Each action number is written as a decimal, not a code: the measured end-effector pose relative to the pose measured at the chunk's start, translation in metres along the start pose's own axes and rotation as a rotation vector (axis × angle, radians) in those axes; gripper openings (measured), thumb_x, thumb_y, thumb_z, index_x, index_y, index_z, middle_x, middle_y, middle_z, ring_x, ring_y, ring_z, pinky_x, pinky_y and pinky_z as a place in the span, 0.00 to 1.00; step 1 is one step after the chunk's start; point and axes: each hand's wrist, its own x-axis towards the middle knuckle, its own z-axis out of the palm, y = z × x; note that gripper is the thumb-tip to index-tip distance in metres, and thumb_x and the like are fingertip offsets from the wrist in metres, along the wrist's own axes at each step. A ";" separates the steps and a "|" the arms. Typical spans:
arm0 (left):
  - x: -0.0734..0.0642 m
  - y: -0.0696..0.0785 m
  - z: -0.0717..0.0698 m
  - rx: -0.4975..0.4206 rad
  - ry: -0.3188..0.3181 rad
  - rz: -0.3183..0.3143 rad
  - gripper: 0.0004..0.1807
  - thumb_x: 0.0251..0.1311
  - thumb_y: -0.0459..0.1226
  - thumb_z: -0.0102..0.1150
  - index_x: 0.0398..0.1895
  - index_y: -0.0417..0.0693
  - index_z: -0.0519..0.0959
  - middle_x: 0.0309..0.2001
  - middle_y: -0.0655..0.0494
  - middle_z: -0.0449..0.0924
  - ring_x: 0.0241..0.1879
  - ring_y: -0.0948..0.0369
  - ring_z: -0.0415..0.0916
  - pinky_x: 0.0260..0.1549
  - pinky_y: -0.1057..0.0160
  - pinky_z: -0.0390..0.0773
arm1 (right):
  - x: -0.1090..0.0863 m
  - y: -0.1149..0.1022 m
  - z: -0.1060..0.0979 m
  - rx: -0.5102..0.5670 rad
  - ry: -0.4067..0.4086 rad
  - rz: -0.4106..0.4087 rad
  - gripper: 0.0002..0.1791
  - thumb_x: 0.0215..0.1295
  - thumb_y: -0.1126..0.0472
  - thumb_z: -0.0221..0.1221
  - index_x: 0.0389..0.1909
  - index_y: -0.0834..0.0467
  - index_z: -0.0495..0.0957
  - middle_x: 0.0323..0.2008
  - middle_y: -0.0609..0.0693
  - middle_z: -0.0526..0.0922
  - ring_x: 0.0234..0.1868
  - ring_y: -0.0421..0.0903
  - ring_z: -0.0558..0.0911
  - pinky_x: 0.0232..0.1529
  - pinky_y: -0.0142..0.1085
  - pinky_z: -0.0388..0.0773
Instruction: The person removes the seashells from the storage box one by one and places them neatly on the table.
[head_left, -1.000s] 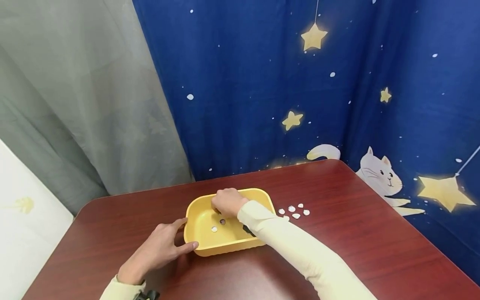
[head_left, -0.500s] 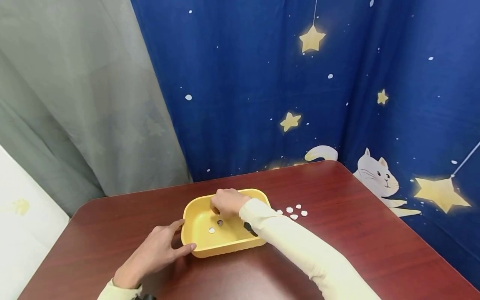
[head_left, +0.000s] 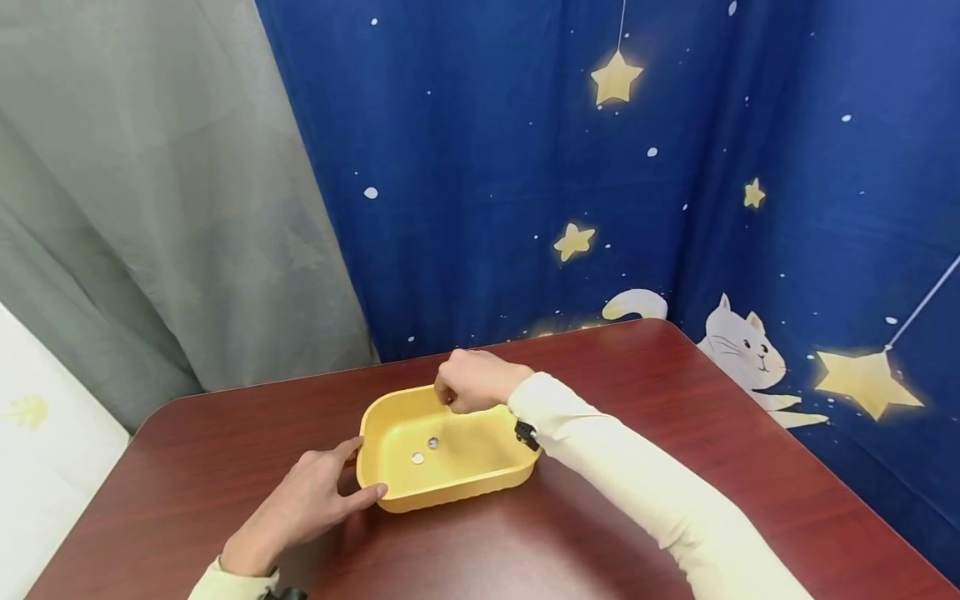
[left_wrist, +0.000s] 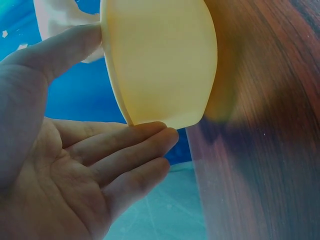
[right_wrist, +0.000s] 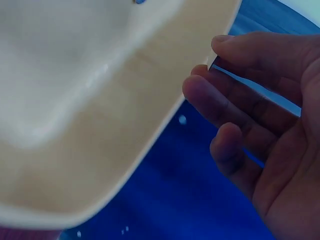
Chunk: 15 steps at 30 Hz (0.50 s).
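Your left hand [head_left: 311, 496] spread wide, fingers and thumb touching left end of yellow tray [head_left: 457, 490] on table [head_left: 225, 458]. Pale piece [head_left: 417, 458] and darker piece [head_left: 432, 443] near each other on tray floor. Your right hand [head_left: 476, 382] at far rim, fingers curled; cannot tell whether it pinches anything.

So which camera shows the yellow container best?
The head view: it takes in most of the yellow container from above. Left wrist shows mainly one outer wall; right wrist, some inner wall and rim.
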 end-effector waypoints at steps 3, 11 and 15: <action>0.001 0.000 0.000 -0.003 -0.004 -0.008 0.41 0.53 0.55 0.72 0.61 0.33 0.76 0.51 0.44 0.86 0.46 0.55 0.85 0.48 0.50 0.84 | -0.014 0.005 -0.008 0.023 0.018 0.017 0.06 0.62 0.62 0.63 0.31 0.48 0.87 0.30 0.40 0.85 0.30 0.38 0.77 0.36 0.30 0.79; 0.001 0.000 0.000 0.005 -0.023 -0.007 0.44 0.52 0.57 0.72 0.62 0.32 0.75 0.51 0.42 0.86 0.47 0.54 0.84 0.48 0.49 0.84 | -0.051 0.018 -0.015 0.080 0.068 0.070 0.04 0.61 0.61 0.66 0.34 0.49 0.88 0.34 0.42 0.88 0.35 0.39 0.81 0.44 0.34 0.84; 0.002 0.000 0.001 0.005 -0.027 -0.015 0.44 0.52 0.57 0.72 0.63 0.32 0.74 0.53 0.41 0.85 0.48 0.53 0.84 0.48 0.48 0.84 | -0.066 0.025 -0.014 0.079 0.108 0.072 0.06 0.61 0.61 0.66 0.37 0.49 0.89 0.36 0.42 0.89 0.36 0.39 0.82 0.43 0.33 0.83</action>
